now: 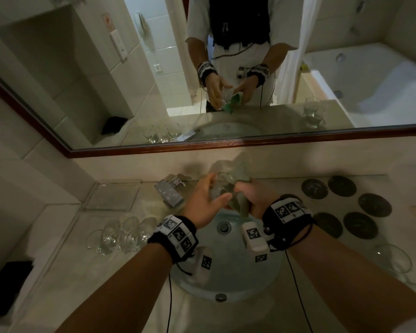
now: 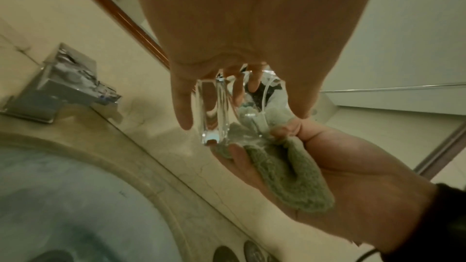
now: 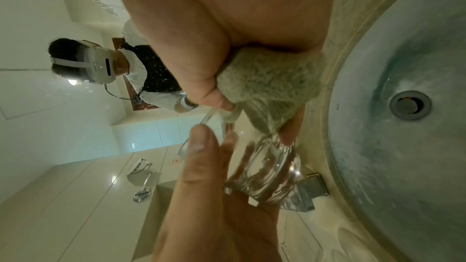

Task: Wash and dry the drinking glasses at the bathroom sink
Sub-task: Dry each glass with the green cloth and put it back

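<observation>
Just beyond my left hand [image 1: 203, 204] sits the chrome tap [image 1: 169, 192], with a clear glass tray [image 1: 112, 197] further out to its left. Dark round coasters [image 1: 339, 203] lie scattered past my right hand [image 1: 251, 199]. The wood-framed mirror [image 1: 202, 147] hangs ahead of both.

Glass [image 1: 222, 188] clear, thick-based, tipped on side above sink [image 1: 228, 280], base toward my left palm, held in my left fingers [image 2: 181, 105]. Green cloth [image 1: 238, 203] bunched in my right hand [image 1: 252, 198], one end stuffed into glass mouth. Cluster of clear glasses [image 1: 120, 234] on table [image 1: 65, 255] left of sink, which way up unclear. One more glass [image 1: 392, 258] on table at right.
</observation>
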`<state>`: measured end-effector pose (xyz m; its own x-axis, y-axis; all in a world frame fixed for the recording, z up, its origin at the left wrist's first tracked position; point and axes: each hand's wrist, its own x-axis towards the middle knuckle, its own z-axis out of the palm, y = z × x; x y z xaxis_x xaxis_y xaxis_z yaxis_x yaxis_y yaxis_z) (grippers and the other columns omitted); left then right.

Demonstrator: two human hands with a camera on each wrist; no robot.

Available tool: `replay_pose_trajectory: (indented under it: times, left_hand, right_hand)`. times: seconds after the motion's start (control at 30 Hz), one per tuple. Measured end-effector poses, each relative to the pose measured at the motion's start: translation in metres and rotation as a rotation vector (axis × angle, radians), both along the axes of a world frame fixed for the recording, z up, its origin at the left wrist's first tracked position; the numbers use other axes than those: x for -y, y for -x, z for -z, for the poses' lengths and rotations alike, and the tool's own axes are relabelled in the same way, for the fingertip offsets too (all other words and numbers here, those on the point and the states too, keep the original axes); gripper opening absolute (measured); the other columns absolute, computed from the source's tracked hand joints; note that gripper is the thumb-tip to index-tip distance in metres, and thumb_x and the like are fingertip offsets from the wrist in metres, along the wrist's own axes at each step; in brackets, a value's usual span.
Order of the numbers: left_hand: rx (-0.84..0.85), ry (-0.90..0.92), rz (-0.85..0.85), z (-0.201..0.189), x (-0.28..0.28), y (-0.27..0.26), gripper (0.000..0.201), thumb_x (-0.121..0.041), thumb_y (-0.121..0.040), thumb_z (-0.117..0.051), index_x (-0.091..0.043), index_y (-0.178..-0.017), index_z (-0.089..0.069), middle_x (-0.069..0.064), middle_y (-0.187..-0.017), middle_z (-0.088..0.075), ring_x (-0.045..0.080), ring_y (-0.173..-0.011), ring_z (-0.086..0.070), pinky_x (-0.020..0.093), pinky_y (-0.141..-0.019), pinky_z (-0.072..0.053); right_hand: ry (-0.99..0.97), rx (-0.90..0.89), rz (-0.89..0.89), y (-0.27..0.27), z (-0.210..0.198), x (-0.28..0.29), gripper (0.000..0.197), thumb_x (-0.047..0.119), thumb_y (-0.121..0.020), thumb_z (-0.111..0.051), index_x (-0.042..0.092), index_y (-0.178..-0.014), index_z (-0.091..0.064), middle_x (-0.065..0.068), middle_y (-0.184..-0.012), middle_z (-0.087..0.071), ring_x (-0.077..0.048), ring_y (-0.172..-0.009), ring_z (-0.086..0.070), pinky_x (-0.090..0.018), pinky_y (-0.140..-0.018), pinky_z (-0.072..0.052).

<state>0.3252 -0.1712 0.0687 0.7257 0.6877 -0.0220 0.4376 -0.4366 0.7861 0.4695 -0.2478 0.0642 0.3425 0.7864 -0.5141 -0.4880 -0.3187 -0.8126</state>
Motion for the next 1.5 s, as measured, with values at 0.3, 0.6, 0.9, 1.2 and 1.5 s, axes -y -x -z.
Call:
replay_pose_trajectory:
  times: [0.3, 0.6, 0.9, 1.2, 1.5]
  left_hand:
    - [0.064, 0.124, -0.077, 0.01, -0.014, 0.001, 0.077, -0.033, -0.065, -0.087, -0.026, -0.131, -0.047, -0.003, -0.11, -0.056, 0.016, -0.105, -0.057, 0.036, -0.087, -0.055]
    - [-0.184, -0.083, -0.049, 0.009, -0.017, 0.004, 0.081, -0.037, -0.06, -0.09, -0.026, -0.129, -0.049, -0.008, -0.116, -0.057, 0.013, -0.105, -0.056, 0.032, -0.092, -0.05]
    - [-0.257, -0.28, 0.034, 0.0, -0.007, 0.0, 0.085, -0.048, -0.055, -0.087, -0.027, -0.129, -0.051, -0.006, -0.119, -0.059, 0.015, -0.106, -0.057, 0.037, -0.09, -0.052]
    - [-0.222, -0.239, 0.09, -0.015, 0.0, 0.007, 0.074, -0.039, -0.052, -0.089, -0.033, -0.119, -0.057, -0.012, -0.115, -0.065, 0.01, -0.103, -0.062, 0.038, -0.089, -0.053]
    - [-0.207, -0.198, 0.042, -0.018, -0.01, 0.025, 0.087, -0.046, -0.05, -0.089, -0.031, -0.128, -0.052, -0.008, -0.123, -0.051, 0.01, -0.105, -0.052, 0.03, -0.09, -0.047]
  right_hand:
    - [-0.02, -0.231, 0.075, -0.005, -0.004, 0.008, 0.034, 0.016, -0.093, -0.049, 0.001, -0.123, -0.057, -0.023, -0.113, -0.067, -0.034, -0.089, -0.067, -0.045, -0.073, -0.058]
    - [-0.035, 0.041, 0.093, -0.026, 0.001, 0.018, 0.034, 0.025, -0.094, -0.06, 0.013, -0.126, -0.062, -0.011, -0.116, -0.071, -0.03, -0.109, -0.065, -0.048, -0.097, -0.052]
    - [-0.148, -0.013, -0.225, -0.003, -0.032, 0.016, 0.049, 0.002, -0.086, -0.055, 0.003, -0.135, -0.052, -0.021, -0.139, -0.053, -0.026, -0.12, -0.06, -0.025, -0.098, -0.051]
    - [-0.04, -0.033, -0.196, 0.006, -0.014, -0.004, 0.037, 0.003, -0.085, -0.063, -0.002, -0.122, -0.061, -0.027, -0.119, -0.062, -0.037, -0.102, -0.062, -0.048, -0.096, -0.051]
    - [-0.092, -0.185, -0.267, 0.016, -0.015, -0.015, 0.034, 0.012, -0.087, -0.059, -0.001, -0.119, -0.062, -0.018, -0.104, -0.069, -0.028, -0.087, -0.067, -0.039, -0.078, -0.055]
